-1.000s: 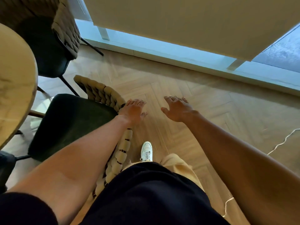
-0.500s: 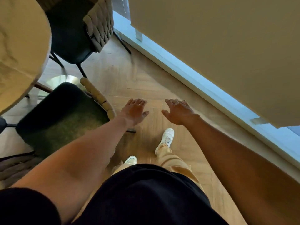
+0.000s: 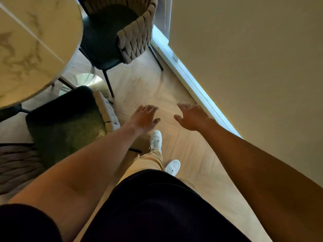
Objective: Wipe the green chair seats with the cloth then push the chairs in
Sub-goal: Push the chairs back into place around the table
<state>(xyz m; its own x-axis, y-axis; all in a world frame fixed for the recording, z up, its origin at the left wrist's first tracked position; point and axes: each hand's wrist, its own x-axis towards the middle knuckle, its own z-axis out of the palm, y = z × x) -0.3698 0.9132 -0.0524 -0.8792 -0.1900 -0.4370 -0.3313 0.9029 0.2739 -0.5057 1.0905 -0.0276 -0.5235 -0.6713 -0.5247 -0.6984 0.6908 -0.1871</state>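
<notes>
- Beside the round marble-topped table (image 3: 31, 49), the nearer dark green upholstered chair with a woven beige backrest (image 3: 68, 123) stood with its seat partly clear of the tabletop, its backrest toward the person
- Further along, a second green chair with the same woven back (image 3: 108, 32) stood near the pale wall (image 3: 253, 67), its seat tucked partly under the table edge
- Both hands hung over the herringbone wood floor (image 3: 143, 84): the left hand (image 3: 144, 117) and the right hand (image 3: 192, 117) were apart, fingers spread and loose, holding nothing, clear of either chair
- No cloth showed anywhere, so whether wiping was finished could not be told
- Judged as walking on to the far chair, the step would go best by gripping the top of the backrest with both hands and pushing straight along the seat's front-to-back line
- That far chair's front pointed toward the table, back toward the wall; pushing off-axis risked a leg catching the brass table base (image 3: 87, 81)
</notes>
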